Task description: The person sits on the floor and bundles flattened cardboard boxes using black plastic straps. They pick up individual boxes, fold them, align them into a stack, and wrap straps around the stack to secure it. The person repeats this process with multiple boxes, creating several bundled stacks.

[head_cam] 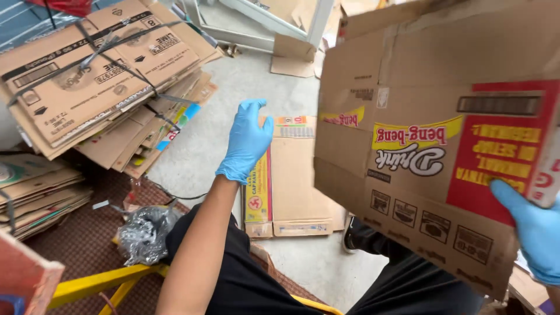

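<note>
My right hand (534, 230), in a blue glove, grips the lower right edge of a large flattened brown cardboard box (420, 116) with red and yellow printed panels, held up at the right. In the middle of the view my left hand (246, 143), also in a blue glove, hangs free with its fingers apart and nothing in it. It hovers over the left edge of a flattened box (291, 186) that lies on the concrete floor. My dark-trousered legs fill the bottom of the view.
A tied bundle of flattened cardboard (87, 76) leans at the upper left, above another stack (35, 192). A crumpled plastic bag (146, 230) and a yellow frame (99, 283) sit at the lower left. A white frame (274, 20) and cardboard scraps lie at the top.
</note>
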